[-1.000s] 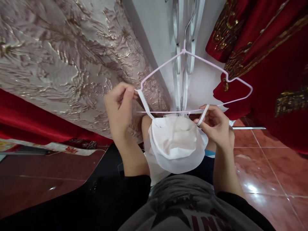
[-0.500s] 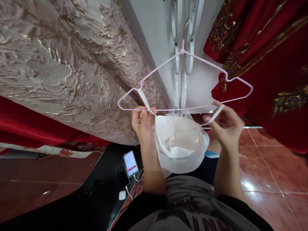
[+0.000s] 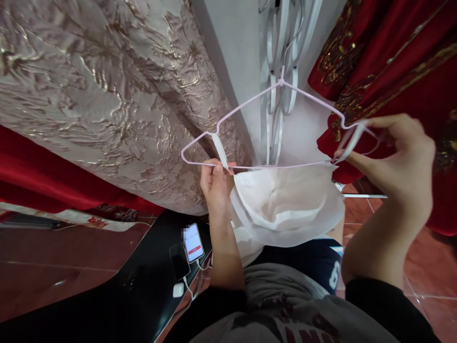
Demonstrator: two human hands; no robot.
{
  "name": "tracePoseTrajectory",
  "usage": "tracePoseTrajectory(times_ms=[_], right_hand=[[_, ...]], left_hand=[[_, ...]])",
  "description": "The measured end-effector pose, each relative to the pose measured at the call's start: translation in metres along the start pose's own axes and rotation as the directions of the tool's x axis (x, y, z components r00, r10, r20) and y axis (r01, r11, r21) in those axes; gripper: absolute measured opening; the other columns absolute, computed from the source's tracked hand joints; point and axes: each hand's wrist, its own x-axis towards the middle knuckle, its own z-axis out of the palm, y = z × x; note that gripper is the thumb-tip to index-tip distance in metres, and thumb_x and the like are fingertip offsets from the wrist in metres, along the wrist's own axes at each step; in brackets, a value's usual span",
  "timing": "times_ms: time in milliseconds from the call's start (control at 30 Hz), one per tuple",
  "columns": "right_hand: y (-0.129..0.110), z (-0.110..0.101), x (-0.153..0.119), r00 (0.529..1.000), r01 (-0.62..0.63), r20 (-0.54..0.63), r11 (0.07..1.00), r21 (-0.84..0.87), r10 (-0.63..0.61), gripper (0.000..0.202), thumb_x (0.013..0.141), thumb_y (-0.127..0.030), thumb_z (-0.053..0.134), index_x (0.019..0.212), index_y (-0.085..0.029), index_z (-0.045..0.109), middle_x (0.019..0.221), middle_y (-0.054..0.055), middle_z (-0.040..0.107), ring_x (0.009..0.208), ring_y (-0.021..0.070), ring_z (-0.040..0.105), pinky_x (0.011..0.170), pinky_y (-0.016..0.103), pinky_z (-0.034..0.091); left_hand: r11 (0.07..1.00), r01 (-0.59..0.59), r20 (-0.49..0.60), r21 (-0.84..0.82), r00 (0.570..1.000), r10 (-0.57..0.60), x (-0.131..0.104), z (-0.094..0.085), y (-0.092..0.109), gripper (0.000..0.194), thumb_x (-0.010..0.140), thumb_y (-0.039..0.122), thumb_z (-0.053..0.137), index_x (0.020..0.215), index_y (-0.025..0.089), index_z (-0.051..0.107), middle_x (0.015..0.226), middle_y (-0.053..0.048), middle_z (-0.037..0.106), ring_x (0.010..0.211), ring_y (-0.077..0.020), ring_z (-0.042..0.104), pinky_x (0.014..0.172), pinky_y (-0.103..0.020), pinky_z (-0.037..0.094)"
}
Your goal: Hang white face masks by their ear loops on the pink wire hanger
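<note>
A pale pink hanger [image 3: 246,101] hangs in front of me by its metal hook. From it hangs a white strappy garment [image 3: 285,205] in thin, sheer cloth. Its left strap [image 3: 219,148] is looped over the hanger's left notch. My left hand [image 3: 216,183] is closed on the hanger's lower bar, beside the foot of that strap. Between the thumb and fingers of my right hand [image 3: 400,152], the right strap [image 3: 353,142] is stretched up at the hanger's right notch. Whether it sits in the notch is hard to tell, as the fingers cover part of it.
White hangers [image 3: 273,90] hang behind against the grey wall. An embossed pinkish-gold cloth [image 3: 107,95] fills the left, with red gold-trimmed cloth [image 3: 389,57] on the right. A phone with a lit screen [image 3: 193,243] and a dark phone [image 3: 179,262] lie on a black surface [image 3: 117,295].
My right hand has moved right and up, drawing the right strap to the hanger's right notch and spreading the garment wider. My left hand keeps its hold on the lower bar.
</note>
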Motion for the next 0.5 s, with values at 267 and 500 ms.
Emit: tracePoseTrajectory(times_ms=[267, 500], right_hand=[[-0.052, 0.022, -0.018, 0.962, 0.264, -0.109, 0.954, 0.142, -0.25, 0.013, 0.095, -0.021, 0.073, 0.103, -0.032, 0.073, 0.102, 0.008, 0.073, 0.102, 0.0306, 0.07, 0.092, 0.051, 0.053], [-0.056, 0.07, -0.073, 0.937, -0.231, 0.33, 0.916, 0.329, 0.118, 0.029, 0.1, -0.031, 0.074, 0.127, -0.025, 0.077, 0.068, -0.007, 0.058, 0.057, 0.0094, 0.046, 0.057, 0.028, 0.037]], left_hand=[[0.995, 0.093, -0.011, -0.023, 0.996, -0.093, -0.006, 0.0, 0.007, 0.035, 0.091, 0.047, 0.092, 0.094, 0.024, 0.066, 0.084, -0.001, 0.077, 0.068, -0.0119, 0.062, 0.066, -0.022, 0.051], [0.996, 0.034, -0.012, 0.079, 0.999, -0.033, -0.008, 0.001, 0.005, 0.034, 0.096, 0.051, 0.088, 0.094, 0.023, 0.068, 0.085, -0.002, 0.08, 0.07, -0.0126, 0.066, 0.073, -0.024, 0.055]])
